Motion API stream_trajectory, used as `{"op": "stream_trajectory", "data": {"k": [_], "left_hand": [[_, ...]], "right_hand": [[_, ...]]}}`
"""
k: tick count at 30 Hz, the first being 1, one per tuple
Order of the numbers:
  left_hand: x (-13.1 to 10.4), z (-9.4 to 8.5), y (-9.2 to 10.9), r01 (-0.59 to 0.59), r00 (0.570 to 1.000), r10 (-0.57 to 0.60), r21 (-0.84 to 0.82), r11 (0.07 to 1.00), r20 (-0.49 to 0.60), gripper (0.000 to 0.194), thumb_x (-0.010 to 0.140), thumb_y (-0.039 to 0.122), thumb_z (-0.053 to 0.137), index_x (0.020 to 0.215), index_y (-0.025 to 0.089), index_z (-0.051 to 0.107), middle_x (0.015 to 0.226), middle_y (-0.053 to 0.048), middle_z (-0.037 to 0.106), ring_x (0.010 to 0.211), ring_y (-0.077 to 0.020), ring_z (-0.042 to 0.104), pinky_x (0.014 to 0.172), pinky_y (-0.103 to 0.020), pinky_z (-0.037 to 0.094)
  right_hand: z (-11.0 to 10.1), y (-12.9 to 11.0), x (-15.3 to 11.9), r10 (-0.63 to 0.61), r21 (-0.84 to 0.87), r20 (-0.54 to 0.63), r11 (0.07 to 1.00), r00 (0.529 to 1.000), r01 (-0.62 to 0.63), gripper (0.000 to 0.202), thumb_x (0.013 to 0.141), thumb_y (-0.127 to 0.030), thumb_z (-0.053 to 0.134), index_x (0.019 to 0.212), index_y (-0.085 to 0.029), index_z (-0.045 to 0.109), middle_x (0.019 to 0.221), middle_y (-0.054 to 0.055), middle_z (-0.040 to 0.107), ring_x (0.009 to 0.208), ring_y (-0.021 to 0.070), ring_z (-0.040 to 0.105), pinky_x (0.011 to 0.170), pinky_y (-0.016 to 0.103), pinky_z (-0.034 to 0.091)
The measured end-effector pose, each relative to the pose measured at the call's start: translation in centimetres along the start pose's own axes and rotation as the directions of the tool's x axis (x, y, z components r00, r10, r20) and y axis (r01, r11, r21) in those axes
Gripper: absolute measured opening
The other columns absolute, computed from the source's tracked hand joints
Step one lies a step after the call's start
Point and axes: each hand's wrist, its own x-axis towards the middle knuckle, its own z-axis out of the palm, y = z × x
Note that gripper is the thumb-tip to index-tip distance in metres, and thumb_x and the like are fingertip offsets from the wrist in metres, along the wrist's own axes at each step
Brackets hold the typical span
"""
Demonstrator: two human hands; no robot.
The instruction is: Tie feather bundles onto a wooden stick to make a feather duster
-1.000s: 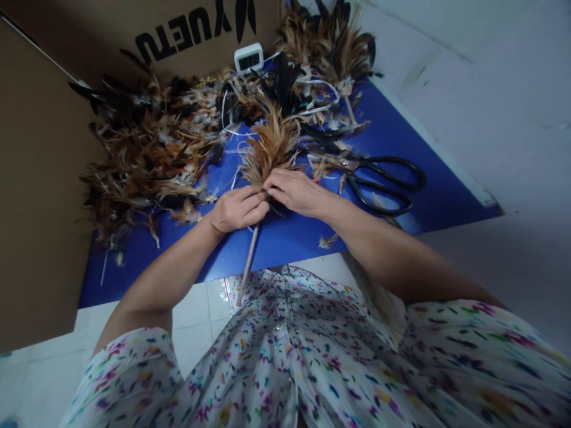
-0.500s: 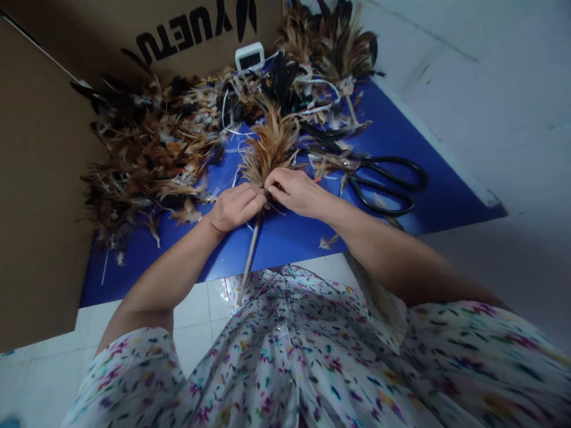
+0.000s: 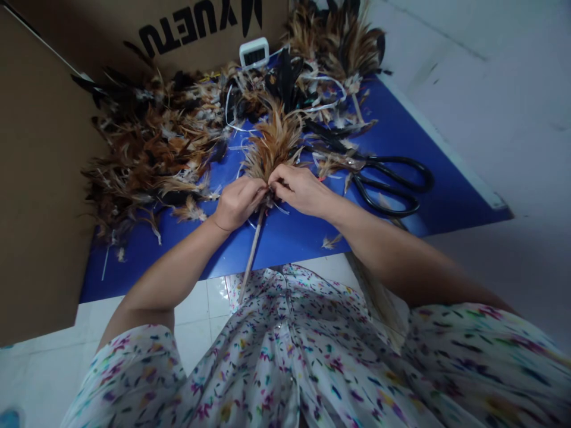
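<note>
A feather duster (image 3: pixel 275 141) lies in front of me, its brown feathers pointing away and its thin stick handle (image 3: pixel 253 249) running toward my body past the table edge. My left hand (image 3: pixel 238 201) is closed in a pinch at the base of the feathers, where they meet the stick. Right against it, my right hand (image 3: pixel 297 185) pinches at the same spot from the other side. Fingers cover the exact point of contact, so whether a thread or a feather is between them cannot be seen.
Large black-handled scissors (image 3: pixel 390 184) lie on the blue table (image 3: pixel 450 196) at the right. A heap of loose feathers (image 3: pixel 156 148) covers the left side. Behind are another feather bundle (image 3: pixel 339 41), a small white timer (image 3: pixel 254 53) and a cardboard box (image 3: pixel 200 35). A wall borders the right.
Both hands stay at the base of the feathers, with fingers slightly shifted. The whole view has moved a little; the table things look the same.
</note>
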Motion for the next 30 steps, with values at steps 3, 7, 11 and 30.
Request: {"op": "stream_trajectory", "data": {"k": [3,7,11,30], "left_hand": [[0.1,0.0,0.1,0.003,0.999,-0.003,0.001,1.0,-0.036,0.009,0.094,0.022,0.056,0.09,0.016,0.061,0.077,-0.003,0.069,0.07,-0.0109,0.063,0.067,-0.023,0.049],[0.0,0.2,0.1,0.022,0.999,-0.021,0.008,1.0,-0.024,0.009,0.094,0.023,0.056,0.091,0.016,0.061,0.077,-0.002,0.069,0.071,-0.011,0.064,0.068,-0.023,0.049],[-0.1,0.3,-0.1,0.006,0.999,-0.005,0.005,1.0,-0.036,0.007,0.093,0.021,0.057,0.091,0.016,0.061,0.078,-0.003,0.069,0.071,-0.011,0.064,0.068,-0.023,0.05],[-0.3,-0.2,-0.1,0.319,0.948,-0.317,-0.138,0.938,0.037,0.02,0.089,0.036,0.064,0.086,0.016,0.064,0.076,-0.001,0.072,0.069,-0.0095,0.066,0.065,-0.02,0.048]], "right_hand": [[0.1,-0.1,-0.1,0.076,0.102,0.004,0.992,0.997,-0.076,0.008,0.085,-0.013,0.049,0.083,-0.019,0.054,0.072,0.0,0.062,0.067,0.0133,0.059,0.066,0.028,0.046],[0.2,0.3,-0.1,0.177,0.259,0.041,0.949,0.983,-0.181,0.014,0.085,-0.011,0.047,0.091,-0.017,0.057,0.069,-0.001,0.063,0.054,0.0116,0.059,0.056,0.026,0.047],[0.3,0.6,-0.1,0.147,0.234,0.016,0.961,0.989,-0.146,0.018,0.079,-0.01,0.053,0.093,-0.015,0.063,0.073,0.0,0.066,0.06,0.0123,0.063,0.06,0.025,0.049],[-0.3,-0.8,-0.3,0.234,0.133,0.033,0.963,0.972,-0.236,0.008,0.087,-0.013,0.052,0.082,-0.019,0.052,0.068,-0.001,0.066,0.052,0.0103,0.062,0.052,0.021,0.047]]}}
